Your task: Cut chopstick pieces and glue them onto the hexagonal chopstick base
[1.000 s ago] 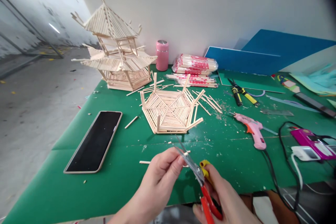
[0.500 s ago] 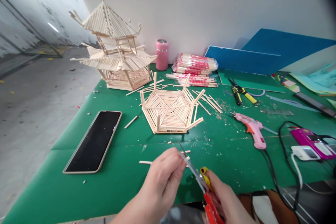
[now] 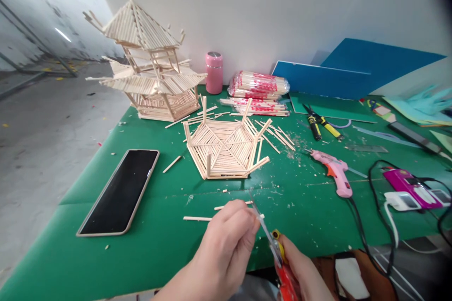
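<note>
My left hand (image 3: 229,240) is closed in a pinch, and the pale tip of a thin wooden stick (image 3: 262,216) shows just past its fingertips against the blades. My right hand (image 3: 300,265) is wrapped around the red and yellow handles of a pair of shears (image 3: 270,240), whose slim grey blades point up and left beside my left fingers. Partly hidden behind my left hand, loose wooden sticks (image 3: 197,218) lie on the green table (image 3: 148,263). Just beyond stands a six-sided stick frame (image 3: 226,146) with a slatted floor and short posts at its corners.
A stick pagoda (image 3: 151,70) stands at the back left, near a pink flask (image 3: 213,73) and wrapped stick bundles (image 3: 259,85). A phone (image 3: 120,193) lies at left. To the right are pliers (image 3: 322,123), a pink glue gun (image 3: 334,171) with its cord, and a magenta device (image 3: 409,188).
The view has swung slightly to the right. My left hand has shifted a little right along the shears' blades, and the stick tip now shows beside them.
</note>
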{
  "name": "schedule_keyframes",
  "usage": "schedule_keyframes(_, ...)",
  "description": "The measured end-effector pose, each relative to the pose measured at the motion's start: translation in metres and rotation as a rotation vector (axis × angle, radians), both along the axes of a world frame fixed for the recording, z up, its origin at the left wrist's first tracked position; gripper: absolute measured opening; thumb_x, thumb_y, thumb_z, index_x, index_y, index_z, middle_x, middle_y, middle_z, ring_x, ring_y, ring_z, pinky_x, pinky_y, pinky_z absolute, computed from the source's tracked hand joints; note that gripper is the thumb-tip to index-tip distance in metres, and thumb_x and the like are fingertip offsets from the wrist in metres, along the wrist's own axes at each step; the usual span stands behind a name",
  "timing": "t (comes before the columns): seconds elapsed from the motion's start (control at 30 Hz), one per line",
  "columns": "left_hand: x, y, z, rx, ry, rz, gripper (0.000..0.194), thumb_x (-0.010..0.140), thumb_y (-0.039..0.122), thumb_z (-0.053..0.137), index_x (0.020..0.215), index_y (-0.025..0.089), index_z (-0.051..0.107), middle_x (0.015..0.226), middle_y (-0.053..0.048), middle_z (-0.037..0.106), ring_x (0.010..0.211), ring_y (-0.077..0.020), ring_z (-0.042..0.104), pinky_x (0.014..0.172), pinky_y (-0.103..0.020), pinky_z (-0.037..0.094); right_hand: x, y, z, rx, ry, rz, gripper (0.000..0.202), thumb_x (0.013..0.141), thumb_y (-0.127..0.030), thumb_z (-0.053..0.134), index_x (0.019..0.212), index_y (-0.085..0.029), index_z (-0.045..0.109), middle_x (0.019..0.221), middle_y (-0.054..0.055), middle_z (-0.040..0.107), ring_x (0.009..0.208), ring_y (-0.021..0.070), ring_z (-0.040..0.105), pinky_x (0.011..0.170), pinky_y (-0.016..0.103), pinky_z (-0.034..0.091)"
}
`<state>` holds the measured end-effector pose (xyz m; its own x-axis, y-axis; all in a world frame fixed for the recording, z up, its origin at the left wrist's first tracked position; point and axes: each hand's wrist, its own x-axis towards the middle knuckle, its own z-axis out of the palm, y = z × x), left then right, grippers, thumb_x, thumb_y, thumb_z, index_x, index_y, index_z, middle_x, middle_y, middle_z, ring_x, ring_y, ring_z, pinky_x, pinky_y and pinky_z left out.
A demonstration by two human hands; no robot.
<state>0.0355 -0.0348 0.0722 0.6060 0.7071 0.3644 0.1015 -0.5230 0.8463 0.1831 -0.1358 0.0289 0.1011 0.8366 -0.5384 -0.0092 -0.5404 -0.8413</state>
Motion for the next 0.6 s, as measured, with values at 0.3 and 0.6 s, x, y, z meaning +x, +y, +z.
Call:
schedule_keyframes(0.3,0.008,0.003,0.006,0.266,0.149,-0.030,0.021,0.081,0.002,0.037,0.069,0.018,0.036,0.064,0.000,0.039,0.062,-0.0140,0.035,0.056,-0.027,0.031,0.005,-0.016,-0.023,0.013,0.005,0.015,0.027,0.078,-0.047,0.050,0.081,-0.022,0.059,0.054,-0.001,0.050,0.050,0.0126,0.049,0.046,0.022,0.044)
schedule_keyframes(0.6,0.001,0.008,0.006,0.548,0.285,-0.062,0.020,0.083,0.008,0.031,0.076,0.014,0.048,0.067,-0.005,0.045,0.062,-0.0170,0.032,0.058,-0.033,0.030,-0.005,-0.005,-0.039,0.035,-0.039,0.030,0.041,0.088,-0.046,0.030,0.067,-0.022,0.057,0.040,-0.005,0.034,0.037,0.0105,0.040,0.035,0.020,0.037)
